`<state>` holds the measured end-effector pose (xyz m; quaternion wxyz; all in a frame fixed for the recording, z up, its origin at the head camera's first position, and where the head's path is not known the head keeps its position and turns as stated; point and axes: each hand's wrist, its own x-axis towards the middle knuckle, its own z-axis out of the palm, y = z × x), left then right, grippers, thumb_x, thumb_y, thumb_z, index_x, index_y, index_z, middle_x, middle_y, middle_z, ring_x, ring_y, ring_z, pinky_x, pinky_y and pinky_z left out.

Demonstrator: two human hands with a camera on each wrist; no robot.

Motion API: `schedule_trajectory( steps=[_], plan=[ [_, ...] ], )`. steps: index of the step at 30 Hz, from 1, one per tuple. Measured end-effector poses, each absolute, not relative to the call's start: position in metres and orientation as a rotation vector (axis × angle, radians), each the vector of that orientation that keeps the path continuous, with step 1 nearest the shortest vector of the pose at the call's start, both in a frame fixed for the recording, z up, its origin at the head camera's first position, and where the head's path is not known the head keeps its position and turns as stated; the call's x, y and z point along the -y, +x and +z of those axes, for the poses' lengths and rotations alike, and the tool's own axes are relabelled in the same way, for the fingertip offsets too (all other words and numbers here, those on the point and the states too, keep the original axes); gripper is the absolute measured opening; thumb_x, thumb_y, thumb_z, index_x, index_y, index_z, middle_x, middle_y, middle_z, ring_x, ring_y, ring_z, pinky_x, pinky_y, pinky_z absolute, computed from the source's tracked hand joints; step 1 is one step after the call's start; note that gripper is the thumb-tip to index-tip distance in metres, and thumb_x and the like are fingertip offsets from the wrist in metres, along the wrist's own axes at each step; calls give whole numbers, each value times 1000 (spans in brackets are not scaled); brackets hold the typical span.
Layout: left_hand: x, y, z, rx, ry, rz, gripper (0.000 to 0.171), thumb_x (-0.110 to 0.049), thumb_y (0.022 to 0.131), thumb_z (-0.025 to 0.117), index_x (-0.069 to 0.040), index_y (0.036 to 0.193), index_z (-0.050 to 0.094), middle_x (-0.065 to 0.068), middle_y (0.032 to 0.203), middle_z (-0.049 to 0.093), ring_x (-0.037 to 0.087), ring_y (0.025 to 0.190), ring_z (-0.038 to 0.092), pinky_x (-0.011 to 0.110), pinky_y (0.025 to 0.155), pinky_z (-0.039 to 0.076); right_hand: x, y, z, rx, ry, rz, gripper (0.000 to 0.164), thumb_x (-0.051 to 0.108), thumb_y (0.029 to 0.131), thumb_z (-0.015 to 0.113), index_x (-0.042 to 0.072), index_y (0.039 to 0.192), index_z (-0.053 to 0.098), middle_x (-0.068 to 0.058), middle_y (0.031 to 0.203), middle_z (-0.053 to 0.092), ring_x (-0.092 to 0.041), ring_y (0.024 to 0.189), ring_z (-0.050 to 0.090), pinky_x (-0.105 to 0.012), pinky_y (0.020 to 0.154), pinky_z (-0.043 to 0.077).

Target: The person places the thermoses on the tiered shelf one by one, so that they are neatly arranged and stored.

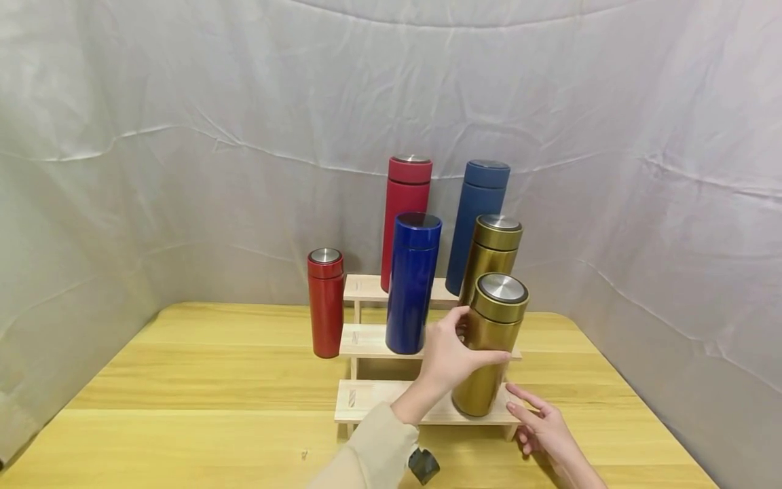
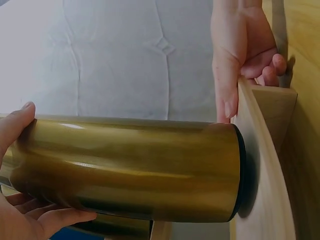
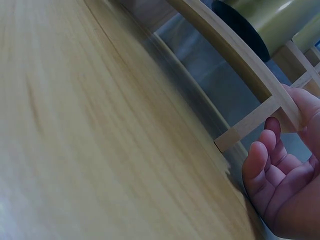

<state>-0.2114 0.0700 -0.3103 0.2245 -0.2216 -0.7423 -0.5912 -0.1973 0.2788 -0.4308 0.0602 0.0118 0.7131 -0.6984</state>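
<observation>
My left hand holds a gold thermos flask with a steel-topped lid, thumb on the near side and fingers wrapping the far side. The flask stands at the right part of the lowest step of a three-tier wooden rack; in the left wrist view its dark base is right at the board. My right hand grips the right end of that step. In the right wrist view the other fingers curl below the board, beside the rack's leg.
A blue flask and a second gold flask stand on the middle step. Behind them, a matte red flask and a matte blue one occupy the top step. A shorter red flask stands on the table, left of the rack.
</observation>
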Motion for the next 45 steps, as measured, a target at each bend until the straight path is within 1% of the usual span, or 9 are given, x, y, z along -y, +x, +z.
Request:
schedule_trajectory(
  steps=[2, 7, 11, 21, 26, 30, 33, 37, 45],
  plan=[
    [-73, -212, -312, 2047, -600, -1628, 59, -33, 52, 86, -8, 99, 59, -5, 81, 61, 2, 70, 55, 15, 59, 45, -279, -197, -431, -2161, 38, -2107, 29, 19, 86, 59, 46, 96, 62, 1, 48, 47, -7, 41, 44, -20, 38, 42],
    [-80, -212, -316, 2040, -612, -1644, 61, -32, 53, 86, -7, 102, 59, -4, 85, 63, 1, 71, 57, 14, 61, 45, -278, -198, -432, -2182, 58, -2098, 30, 20, 86, 59, 48, 92, 62, 1, 48, 46, -7, 40, 44, -20, 38, 43],
    [-83, -212, -317, 2038, -630, -1609, 62, -31, 55, 85, -7, 105, 58, -4, 86, 63, 1, 71, 56, 13, 61, 45, -279, -199, -433, -2184, 57, -2107, 28, 20, 86, 59, 47, 92, 62, 1, 48, 46, -7, 39, 43, -21, 38, 43],
    [-91, -215, -321, 1991, -611, -1536, 60, -35, 55, 84, -9, 103, 60, -5, 82, 62, 0, 69, 54, 11, 58, 43, -279, -198, -431, -2143, 56, -2129, 27, 19, 87, 59, 45, 93, 62, 0, 49, 47, -7, 39, 44, -21, 38, 42],
    [-92, -214, -321, 1999, -564, -1486, 66, -38, 54, 84, -8, 108, 60, -3, 89, 62, 3, 76, 55, 13, 62, 44, -279, -198, -431, -2129, 37, -2125, 26, 20, 87, 58, 45, 94, 61, 0, 48, 49, -7, 38, 44, -21, 38, 43],
    [-93, -213, -321, 2033, -523, -1463, 73, -39, 54, 84, -5, 113, 58, 1, 98, 60, 10, 88, 54, 20, 72, 45, -279, -198, -430, -2121, 33, -2127, 28, 18, 88, 57, 45, 94, 62, 0, 48, 49, -7, 38, 44, -21, 38, 43],
    [-93, -212, -320, 2051, -519, -1453, 75, -39, 54, 84, -3, 115, 57, 1, 102, 58, 13, 94, 53, 24, 78, 45, -279, -197, -429, -2119, 38, -2119, 27, 19, 88, 57, 45, 94, 62, 0, 48, 49, -7, 38, 44, -21, 38, 43],
    [-92, -212, -319, 2100, -531, -1395, 77, -42, 56, 82, -4, 117, 55, 1, 104, 56, 13, 95, 53, 24, 78, 45, -280, -197, -429, -2113, 48, -2108, 26, 20, 87, 58, 45, 95, 61, 0, 49, 49, -8, 39, 45, -22, 39, 43],
    [-88, -211, -317, 2206, -530, -1278, 82, -53, 60, 75, -7, 122, 49, 1, 108, 53, 12, 95, 52, 24, 76, 45, -280, -197, -429, -2115, 52, -2090, 24, 21, 87, 58, 44, 96, 60, -1, 49, 49, -8, 40, 45, -22, 40, 44]
  ],
)
